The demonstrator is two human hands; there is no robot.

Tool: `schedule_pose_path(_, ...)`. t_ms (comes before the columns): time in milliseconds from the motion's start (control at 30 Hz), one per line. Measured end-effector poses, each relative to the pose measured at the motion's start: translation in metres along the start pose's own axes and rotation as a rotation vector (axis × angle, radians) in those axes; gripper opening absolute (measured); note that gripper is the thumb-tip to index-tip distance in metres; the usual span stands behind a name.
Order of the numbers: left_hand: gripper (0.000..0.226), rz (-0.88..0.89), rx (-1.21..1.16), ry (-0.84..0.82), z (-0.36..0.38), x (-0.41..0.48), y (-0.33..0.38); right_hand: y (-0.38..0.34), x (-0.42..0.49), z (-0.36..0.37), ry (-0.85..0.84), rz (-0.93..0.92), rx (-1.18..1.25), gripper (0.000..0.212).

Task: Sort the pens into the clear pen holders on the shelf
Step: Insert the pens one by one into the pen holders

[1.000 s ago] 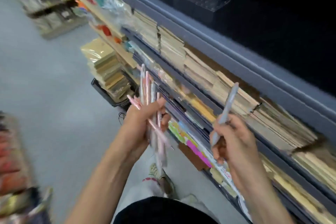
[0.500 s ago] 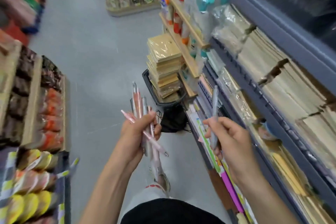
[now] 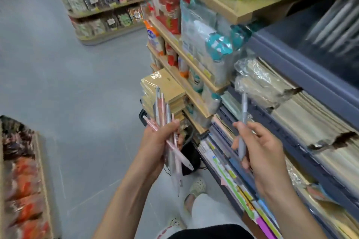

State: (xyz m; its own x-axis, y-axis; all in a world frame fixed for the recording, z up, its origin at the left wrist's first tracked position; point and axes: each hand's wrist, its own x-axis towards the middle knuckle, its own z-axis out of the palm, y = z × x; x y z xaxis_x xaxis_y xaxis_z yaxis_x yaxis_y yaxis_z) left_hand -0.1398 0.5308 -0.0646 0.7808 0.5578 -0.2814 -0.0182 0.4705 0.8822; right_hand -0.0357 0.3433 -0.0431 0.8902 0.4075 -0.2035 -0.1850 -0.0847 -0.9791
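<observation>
Notepad stack [image 3: 167, 88] just behind pens [image 3: 161, 109] in left hand [image 3: 156, 142]

The left hand [image 3: 155, 143] grips a bundle of pens [image 3: 165, 122]; the right hand [image 3: 260, 151] pinches one grey pen [image 3: 243, 122] upright.

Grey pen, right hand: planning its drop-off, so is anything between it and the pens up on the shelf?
Nothing visible does. The right hand holds the grey pen in open air; the blurred shelf pens lie up-right, beyond a grey ledge.
</observation>
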Motion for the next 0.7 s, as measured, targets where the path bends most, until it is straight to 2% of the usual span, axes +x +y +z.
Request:
schedule_pose_path(133,0.017,0.006,0.027,-0.09,0.018,0.059,0.022,-0.021,0.047,0.008,0.066,-0.037,0.044,0.022)
schedule_pose_path(267,0.017,-0.001,0.076,-0.187,0.046,0.111,0.043,-0.044,0.088,0.008,0.137,-0.111,0.047,0.032)
schedule_pose_path(500,0.008,-0.011,0.125,-0.442,0.107,0.179,0.067,-0.063,0.125,-0.014,0.444,-0.204,-0.007,0.028)
schedule_pose_path(700,0.015,-0.114,0.131,-0.69,0.159,0.202,0.071,-0.071,0.117,-0.034,0.694,-0.202,0.027,0.028)
